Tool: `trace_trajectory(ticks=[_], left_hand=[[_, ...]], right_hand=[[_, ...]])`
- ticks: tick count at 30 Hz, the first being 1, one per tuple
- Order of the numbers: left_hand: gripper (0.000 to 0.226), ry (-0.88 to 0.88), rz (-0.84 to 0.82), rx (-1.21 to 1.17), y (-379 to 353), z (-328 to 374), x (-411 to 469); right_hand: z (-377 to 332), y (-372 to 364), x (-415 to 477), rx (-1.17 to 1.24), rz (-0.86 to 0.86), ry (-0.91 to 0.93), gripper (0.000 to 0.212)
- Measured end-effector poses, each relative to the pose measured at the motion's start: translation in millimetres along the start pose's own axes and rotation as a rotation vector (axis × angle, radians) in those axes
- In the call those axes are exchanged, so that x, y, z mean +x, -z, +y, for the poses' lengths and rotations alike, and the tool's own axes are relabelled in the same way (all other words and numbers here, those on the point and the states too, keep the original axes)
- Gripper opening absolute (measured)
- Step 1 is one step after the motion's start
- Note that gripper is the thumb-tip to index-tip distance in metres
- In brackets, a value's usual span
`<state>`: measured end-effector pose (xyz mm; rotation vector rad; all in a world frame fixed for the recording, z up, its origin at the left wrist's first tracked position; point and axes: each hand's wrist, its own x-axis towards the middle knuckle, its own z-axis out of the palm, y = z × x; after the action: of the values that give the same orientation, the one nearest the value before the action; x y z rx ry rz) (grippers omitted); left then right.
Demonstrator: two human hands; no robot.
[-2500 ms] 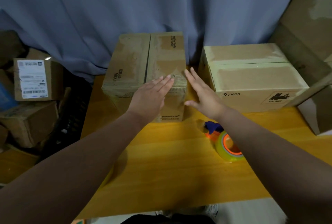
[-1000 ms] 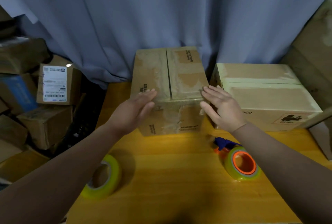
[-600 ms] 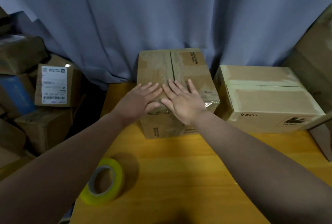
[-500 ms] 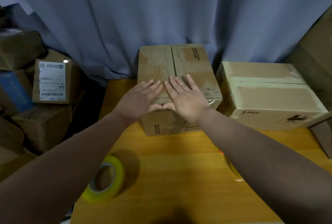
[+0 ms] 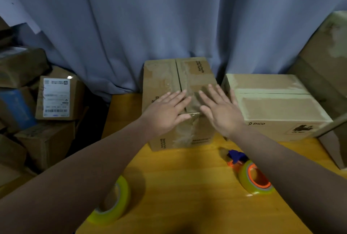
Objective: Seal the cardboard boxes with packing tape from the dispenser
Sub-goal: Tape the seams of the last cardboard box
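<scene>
A brown cardboard box [image 5: 169,76] stands at the back middle of the yellow table [image 5: 187,186], its top seam running away from me. My left hand [image 5: 166,113] lies flat on the near left of its top, fingers straight. My right hand [image 5: 221,111] lies flat on the near right, fingers spread. Between the hands a strip of clear tape crosses the front edge. A tape dispenser [image 5: 249,173] with an orange core and blue handle lies on the table under my right forearm. A paler taped box [image 5: 276,102] marked PICO stands to the right.
A loose roll of yellow tape [image 5: 112,205] stands on edge near the table's front left. Stacked cardboard boxes [image 5: 54,98] fill the floor to the left. A grey-blue curtain [image 5: 169,17] hangs behind, and a large cardboard sheet [image 5: 328,61] leans at the far right.
My hands came from the box's sides onto its top, met at the seam, and have now slid a little apart. The dispenser is back in view under my right forearm.
</scene>
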<state>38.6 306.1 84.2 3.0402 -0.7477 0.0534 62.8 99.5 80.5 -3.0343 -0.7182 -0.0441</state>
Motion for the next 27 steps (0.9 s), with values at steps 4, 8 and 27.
trace_trajectory(ticks=[4,8,27], left_hand=[[0.063,0.004,-0.021,-0.085,-7,22,32],[0.072,0.033,-0.087,0.07,-16,21,38],[0.08,0.118,-0.069,0.035,-18,85,97]], right_hand=[[26,-8,1,0.053,-0.141,-0.012,0.063],[29,-18,4,-0.039,-0.066,0.059,0.081],[55,-19,-19,1.359,0.068,-0.52,0.029]])
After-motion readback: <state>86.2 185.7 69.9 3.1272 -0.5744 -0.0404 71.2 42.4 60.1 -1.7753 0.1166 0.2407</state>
